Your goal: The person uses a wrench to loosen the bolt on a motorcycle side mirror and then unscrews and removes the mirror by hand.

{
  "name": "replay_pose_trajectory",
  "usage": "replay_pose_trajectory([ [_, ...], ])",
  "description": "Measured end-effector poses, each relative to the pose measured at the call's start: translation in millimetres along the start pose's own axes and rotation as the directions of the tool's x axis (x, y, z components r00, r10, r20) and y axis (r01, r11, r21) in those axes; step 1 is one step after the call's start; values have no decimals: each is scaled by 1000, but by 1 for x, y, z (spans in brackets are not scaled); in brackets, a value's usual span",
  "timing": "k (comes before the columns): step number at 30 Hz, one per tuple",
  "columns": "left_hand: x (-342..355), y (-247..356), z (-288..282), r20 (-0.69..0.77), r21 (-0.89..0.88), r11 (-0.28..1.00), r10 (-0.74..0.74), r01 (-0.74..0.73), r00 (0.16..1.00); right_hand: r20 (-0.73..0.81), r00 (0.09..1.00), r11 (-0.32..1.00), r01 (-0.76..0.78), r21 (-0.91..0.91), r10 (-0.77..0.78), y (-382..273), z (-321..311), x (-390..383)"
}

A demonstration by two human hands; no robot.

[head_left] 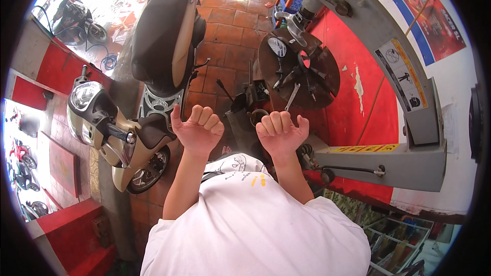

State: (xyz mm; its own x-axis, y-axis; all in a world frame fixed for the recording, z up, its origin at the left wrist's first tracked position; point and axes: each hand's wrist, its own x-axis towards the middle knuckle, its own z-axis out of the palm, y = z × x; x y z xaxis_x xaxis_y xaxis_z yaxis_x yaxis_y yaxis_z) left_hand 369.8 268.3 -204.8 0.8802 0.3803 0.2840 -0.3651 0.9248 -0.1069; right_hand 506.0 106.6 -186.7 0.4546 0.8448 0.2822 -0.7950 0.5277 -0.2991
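Both of my hands are raised side by side in front of my white shirt, thumbs pointing outward. On my left hand [198,130] the fingers curl in and hold nothing that shows. My right hand [283,133] has the same curled fingers, with nothing visible in it. Close beyond the right hand, a wrench [292,96] leans on the edge of the round dark turntable [327,88] of a tyre-changing machine. On that turntable lie a mirror [276,47] and other dark parts. A beige scooter [94,133] with a long dark seat [159,33] stands to the left, apart from the hands.
The machine's grey arm [376,38] curves along the right, before a red and white wall with a poster [432,20]. A blue and orange rack [292,1] stands at the back. Tiled floor [225,33] lies ahead; another motorbike [74,23] is far left.
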Motion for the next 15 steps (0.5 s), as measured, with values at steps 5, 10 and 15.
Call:
replay_pose_trajectory([
  [5,5,-10,10,-73,425,903,-40,67,997,21,1000,1000,-16,-14,17,1,1,3],
  [10,14,-46,37,-60,983,178,92,42,994,1,1000,1000,-13,6,13,7,10,7],
  [15,18,-57,53,276,910,-351,118,-220,954,56,998,994,20,-110,-14,5,2,6],
])
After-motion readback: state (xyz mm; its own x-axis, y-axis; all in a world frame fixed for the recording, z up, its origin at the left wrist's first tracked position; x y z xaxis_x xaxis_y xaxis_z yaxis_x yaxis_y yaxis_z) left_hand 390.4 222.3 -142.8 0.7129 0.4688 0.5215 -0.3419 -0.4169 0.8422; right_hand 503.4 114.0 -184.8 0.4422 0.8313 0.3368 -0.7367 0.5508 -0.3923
